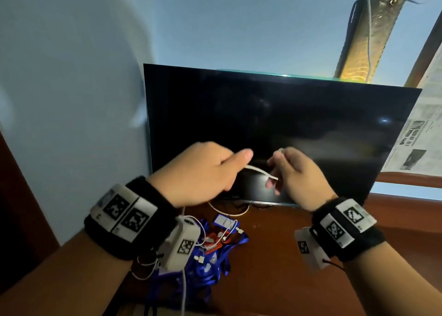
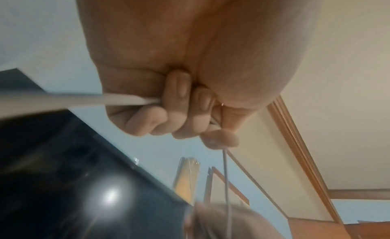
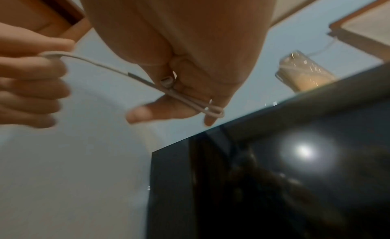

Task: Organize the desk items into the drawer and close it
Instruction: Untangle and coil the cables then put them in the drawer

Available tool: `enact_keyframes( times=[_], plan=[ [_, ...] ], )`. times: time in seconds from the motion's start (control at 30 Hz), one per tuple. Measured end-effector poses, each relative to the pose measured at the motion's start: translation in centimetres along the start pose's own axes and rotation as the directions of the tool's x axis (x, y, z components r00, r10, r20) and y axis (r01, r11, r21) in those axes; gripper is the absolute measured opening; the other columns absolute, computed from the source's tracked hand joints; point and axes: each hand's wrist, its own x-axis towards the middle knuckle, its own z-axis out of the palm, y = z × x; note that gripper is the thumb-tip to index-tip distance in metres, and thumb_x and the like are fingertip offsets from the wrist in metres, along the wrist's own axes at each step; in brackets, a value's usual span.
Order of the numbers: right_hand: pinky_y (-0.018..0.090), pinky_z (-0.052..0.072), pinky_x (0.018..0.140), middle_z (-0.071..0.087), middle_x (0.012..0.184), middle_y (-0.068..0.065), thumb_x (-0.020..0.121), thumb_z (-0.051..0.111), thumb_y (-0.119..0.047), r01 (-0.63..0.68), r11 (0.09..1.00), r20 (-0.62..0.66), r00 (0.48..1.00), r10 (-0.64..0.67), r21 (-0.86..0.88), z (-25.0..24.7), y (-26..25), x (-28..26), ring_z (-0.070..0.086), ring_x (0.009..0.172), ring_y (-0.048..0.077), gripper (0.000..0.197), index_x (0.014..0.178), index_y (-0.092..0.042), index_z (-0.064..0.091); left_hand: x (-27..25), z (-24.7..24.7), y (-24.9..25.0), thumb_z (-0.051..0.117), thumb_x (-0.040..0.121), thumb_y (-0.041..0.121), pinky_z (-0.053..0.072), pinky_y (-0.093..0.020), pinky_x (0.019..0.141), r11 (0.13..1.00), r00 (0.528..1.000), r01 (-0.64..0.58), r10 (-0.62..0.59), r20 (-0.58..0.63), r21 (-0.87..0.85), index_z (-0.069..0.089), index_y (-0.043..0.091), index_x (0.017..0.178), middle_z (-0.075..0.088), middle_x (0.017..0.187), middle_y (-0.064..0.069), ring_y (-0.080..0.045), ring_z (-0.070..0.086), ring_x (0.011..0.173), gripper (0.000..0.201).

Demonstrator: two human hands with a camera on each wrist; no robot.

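Note:
Both hands are raised in front of the dark monitor (image 1: 275,124), a white cable (image 1: 259,171) stretched between them. My left hand (image 1: 203,172) grips one stretch of the cable (image 2: 84,99) in curled fingers. My right hand (image 1: 294,172) pinches a folded loop of the same cable (image 3: 196,104) between thumb and fingers. Below on the brown desk (image 1: 275,256) lies a pile of blue lanyards (image 1: 208,268) with badge cards and more white cables (image 1: 222,234). No drawer shows in any view.
The monitor stands at the back of the desk against a pale blue wall. A gold-patterned hanging object (image 1: 368,40) is on the wall above it. Newspaper sheets (image 1: 421,129) cover a window at the right. Dark wooden furniture (image 1: 16,208) stands at the far left.

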Motion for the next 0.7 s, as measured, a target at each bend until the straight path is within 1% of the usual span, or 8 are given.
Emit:
enact_keyframes(
  times=[0.1,0.23,0.37,0.47,0.53,0.6,0.63,0.7],
  plan=[
    [0.027,0.044,0.047,0.053,0.047,0.013,0.11,0.038,-0.033,-0.072,0.981,0.158,0.986,0.043,0.181,1.4,0.0,-1.8,0.038,0.037,0.022,0.042,0.091,-0.004,0.062,2.2,-1.9,-0.4,0.039,0.105,0.059,0.047,-0.038,0.062,0.998,0.992,-0.052,0.057,-0.116,0.046,0.056,0.008,0.061,0.05,0.05,-0.003,-0.014,0.052,0.047,0.07],
    [0.034,0.056,0.069,0.037,0.042,0.009,0.106,0.039,-0.03,-0.097,0.841,0.309,0.947,-0.086,0.532,2.7,-1.9,-3.4,0.029,0.035,0.021,0.047,0.091,0.007,0.062,5.0,-0.6,-3.8,0.036,0.105,0.063,0.041,-0.039,0.06,0.998,0.992,0.068,-0.066,-0.111,0.015,0.047,0.015,0.06,0.043,0.055,0.0,-0.016,0.045,0.05,0.066],
    [0.036,0.053,0.066,0.035,0.042,0.003,0.109,0.036,-0.029,-0.162,0.717,0.314,0.946,-0.084,0.678,2.7,-4.6,-3.9,0.029,0.031,0.015,0.042,0.083,-0.003,0.057,4.9,3.2,-7.6,0.034,0.101,0.071,0.046,-0.037,0.064,0.962,0.967,0.255,-0.256,0.009,-0.094,0.062,0.018,0.069,0.056,0.061,0.001,-0.016,0.056,0.057,0.068],
    [0.035,0.054,0.069,0.042,0.047,0.004,0.11,0.036,-0.031,-0.14,0.675,0.233,0.971,-0.049,0.725,2.6,-6.0,-3.6,0.037,0.036,0.017,0.041,0.08,-0.01,0.055,3.0,6.9,-9.1,0.035,0.099,0.074,0.041,-0.036,0.061,0.918,0.95,0.31,-0.293,0.107,-0.248,0.05,0.025,0.056,0.044,0.054,0.007,-0.014,0.044,0.051,0.067],
    [0.038,0.055,0.073,0.059,0.059,0.01,0.109,0.039,-0.032,-0.107,0.6,0.162,0.986,-0.039,0.793,2.5,-6.3,-3.0,0.057,0.049,0.025,0.037,0.082,-0.012,0.054,1.4,9.1,-9.1,0.037,0.1,0.072,0.034,-0.035,0.056,0.869,0.936,0.346,-0.292,0.197,-0.355,0.042,0.024,0.053,0.033,0.052,0.007,-0.014,0.033,0.046,0.067],
    [0.04,0.058,0.087,0.075,0.087,0.021,0.109,0.039,-0.03,-0.07,0.489,0.098,0.995,-0.032,0.869,2.3,-6.1,-2.2,0.075,0.082,0.035,0.035,0.083,-0.012,0.054,-0.4,10.8,-8.5,0.035,0.103,0.068,0.028,-0.033,0.053,0.853,0.923,0.361,-0.271,0.272,-0.377,0.038,0.022,0.057,0.027,0.053,0.005,-0.013,0.025,0.045,0.064],
    [0.041,0.055,0.096,0.074,0.102,0.027,0.11,0.039,-0.029,-0.037,0.472,0.059,0.998,-0.033,0.881,2.2,-5.7,-1.8,0.074,0.1,0.037,0.036,0.083,-0.011,0.054,-1.3,11.3,-8.1,0.032,0.103,0.067,0.027,-0.033,0.053,0.865,0.921,0.355,-0.257,0.294,-0.356,0.04,0.019,0.061,0.027,0.055,0.003,-0.014,0.025,0.046,0.064],
    [0.043,0.047,0.109,0.071,0.117,0.027,0.111,0.039,-0.027,0.064,0.564,-0.035,0.997,-0.062,0.823,2.0,-4.4,-1.0,0.068,0.119,0.033,0.036,0.083,-0.011,0.055,-3.0,11.8,-7.3,0.029,0.104,0.067,0.03,-0.035,0.056,0.885,0.921,0.326,-0.219,0.321,-0.333,0.043,0.017,0.065,0.029,0.057,0.001,-0.016,0.027,0.05,0.064]
  ],
)
